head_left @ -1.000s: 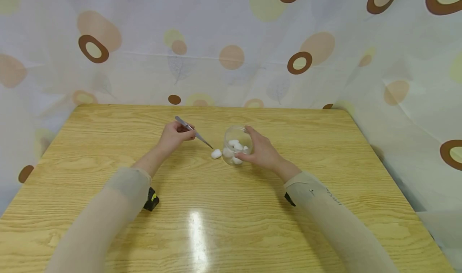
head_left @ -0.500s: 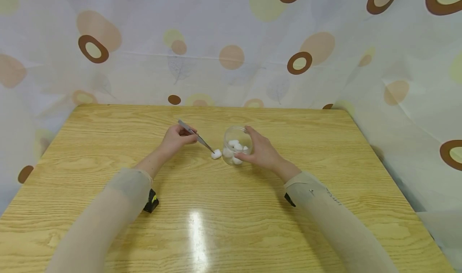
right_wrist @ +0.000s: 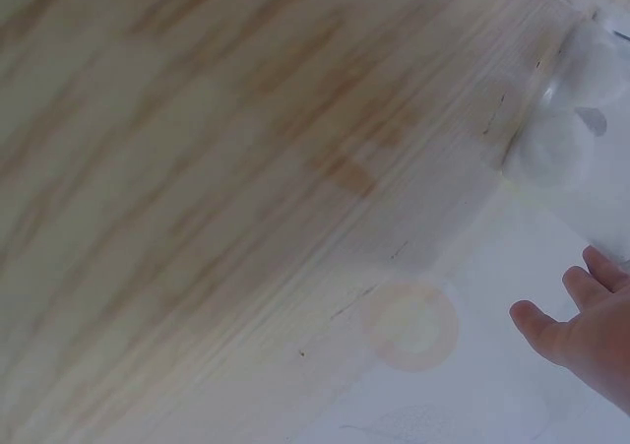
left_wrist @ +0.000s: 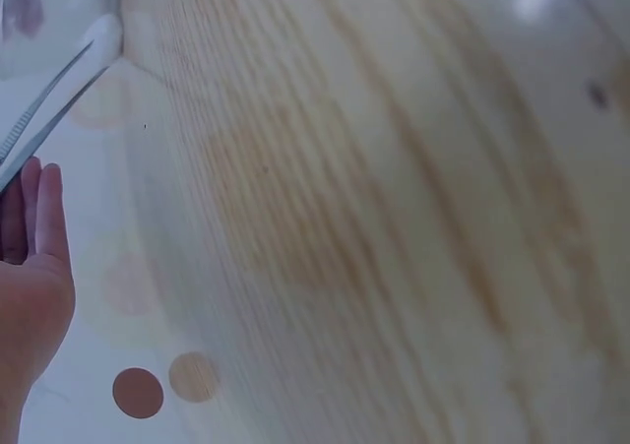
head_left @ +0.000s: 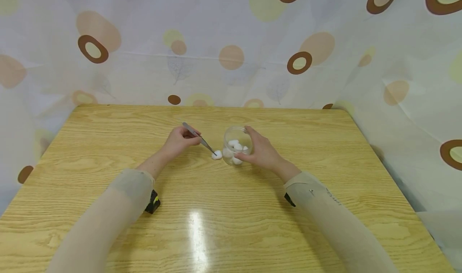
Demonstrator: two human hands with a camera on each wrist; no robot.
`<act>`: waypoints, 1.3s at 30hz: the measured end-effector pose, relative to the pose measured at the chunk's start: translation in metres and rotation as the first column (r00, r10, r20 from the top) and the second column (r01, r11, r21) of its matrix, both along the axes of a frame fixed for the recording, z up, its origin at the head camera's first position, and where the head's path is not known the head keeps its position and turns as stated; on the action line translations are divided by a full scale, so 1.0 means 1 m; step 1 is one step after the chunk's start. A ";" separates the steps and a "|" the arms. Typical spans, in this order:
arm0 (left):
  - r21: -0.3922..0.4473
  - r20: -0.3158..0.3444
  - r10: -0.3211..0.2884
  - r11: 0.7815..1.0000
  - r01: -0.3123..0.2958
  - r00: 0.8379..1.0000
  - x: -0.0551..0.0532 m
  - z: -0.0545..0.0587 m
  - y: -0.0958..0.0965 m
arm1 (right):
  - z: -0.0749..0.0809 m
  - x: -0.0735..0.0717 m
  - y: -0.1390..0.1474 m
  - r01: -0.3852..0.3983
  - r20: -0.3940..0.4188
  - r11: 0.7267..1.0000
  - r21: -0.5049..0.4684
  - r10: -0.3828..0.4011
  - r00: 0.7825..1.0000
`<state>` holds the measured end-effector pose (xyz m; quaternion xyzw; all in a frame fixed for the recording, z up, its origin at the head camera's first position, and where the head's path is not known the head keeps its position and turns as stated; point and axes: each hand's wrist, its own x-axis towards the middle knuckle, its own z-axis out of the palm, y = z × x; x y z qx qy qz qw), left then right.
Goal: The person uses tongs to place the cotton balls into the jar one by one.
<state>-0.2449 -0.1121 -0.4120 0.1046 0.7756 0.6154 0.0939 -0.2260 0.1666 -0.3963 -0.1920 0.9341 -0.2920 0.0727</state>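
Note:
My left hand (head_left: 178, 141) pinches metal tweezers (head_left: 205, 143), slanting down to the right. Their tips are at a white cotton ball (head_left: 217, 155) on the table, just left of a clear round jar (head_left: 231, 131). In the left wrist view the two tweezer arms (left_wrist: 49, 119) stand apart, with their tips at the cotton ball (left_wrist: 104, 38); whether they squeeze it I cannot tell. The jar stands upright and lidless, holding several cotton balls (head_left: 237, 146). My right hand (head_left: 262, 149) grips the jar from the right, thumb in front and fingers behind.
The wooden table (head_left: 231, 225) reaches back to a patterned curtain (head_left: 202, 64), which also hangs along both sides. A black device (head_left: 153, 202) sits under the left wrist, and part of another (head_left: 290, 199) shows under the right sleeve.
The left hand has moved slightly right and toward me, bringing the tweezer tips from just above the cotton ball down to it. The right hand and jar have stayed still.

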 end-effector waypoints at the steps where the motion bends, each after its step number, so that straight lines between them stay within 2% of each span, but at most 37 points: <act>1: -0.002 0.001 -0.003 1.000 0.003 1.000 0.000 0.000 0.000 | 0.000 0.000 0.000 0.000 -0.001 1.000 0.000 0.000 1.000; 11: -0.016 -0.009 -0.016 1.000 0.016 1.000 0.001 0.000 0.002 | 0.000 0.000 0.000 0.002 0.000 1.000 0.000 -0.002 1.000; 20: -0.021 0.010 0.032 0.999 -0.032 0.999 0.001 0.000 0.000 | -0.001 0.000 0.000 0.005 0.004 1.000 -0.001 -0.005 1.000; 31: 0.021 0.056 0.075 0.997 -0.076 0.996 -0.001 0.011 -0.009 | -0.001 -0.001 0.000 0.015 0.010 1.000 -0.007 -0.015 1.000; 39: 0.092 0.037 0.090 0.991 -0.093 0.995 -0.004 0.022 -0.014 | -0.001 -0.001 0.000 0.018 0.010 1.000 0.003 -0.018 1.000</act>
